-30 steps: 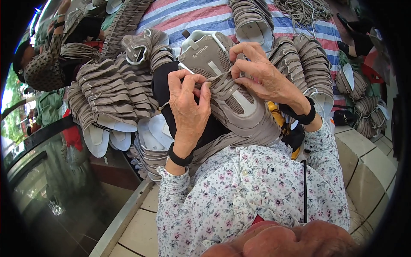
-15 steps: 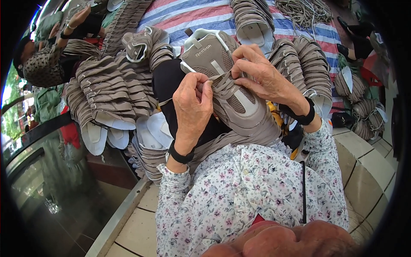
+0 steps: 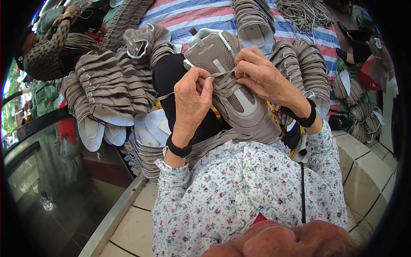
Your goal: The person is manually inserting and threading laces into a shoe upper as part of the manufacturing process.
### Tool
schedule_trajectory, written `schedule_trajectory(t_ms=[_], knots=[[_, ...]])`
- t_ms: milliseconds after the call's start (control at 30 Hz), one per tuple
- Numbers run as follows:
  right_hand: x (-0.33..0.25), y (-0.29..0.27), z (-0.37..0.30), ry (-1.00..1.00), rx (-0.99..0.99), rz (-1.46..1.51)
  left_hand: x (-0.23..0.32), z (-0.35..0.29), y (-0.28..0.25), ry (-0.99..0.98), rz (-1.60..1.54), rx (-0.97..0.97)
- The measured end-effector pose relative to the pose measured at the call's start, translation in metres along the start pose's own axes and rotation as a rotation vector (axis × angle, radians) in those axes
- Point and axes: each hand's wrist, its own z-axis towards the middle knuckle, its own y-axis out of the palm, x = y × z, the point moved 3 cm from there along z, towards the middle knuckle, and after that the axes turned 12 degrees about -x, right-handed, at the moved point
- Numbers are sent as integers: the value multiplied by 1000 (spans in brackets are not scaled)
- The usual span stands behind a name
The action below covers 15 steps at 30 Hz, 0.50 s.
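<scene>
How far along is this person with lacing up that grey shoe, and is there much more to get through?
The lace already crosses the middle of the grey shoe upper. The left hand pinches the lace while the right hand holds the upper steady at the eyelets. How many eyelets remain is hidden by the fingers. Stacks of similar uppers lie around, and loose laces lie on the striped sheet.

Stacks of grey shoe uppers [image 3: 107, 88] fan out at nine o'clock. A striped tarp [image 3: 205, 13] lies at twelve, loose laces [image 3: 306, 13] at one, floor tiles [image 3: 364, 175] at four.
</scene>
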Motion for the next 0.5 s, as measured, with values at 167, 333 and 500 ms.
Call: schedule_trajectory(t_ms=[167,333,500], knots=[[0,0,6,-11,-68,-72,0,0,-1,9,-49,5],[3,-1,12,16,-77,132,-6,-2,2,-9,-89,-13],[7,-4,13,36,48,75,-3,-1,0,-10,-72,-16]])
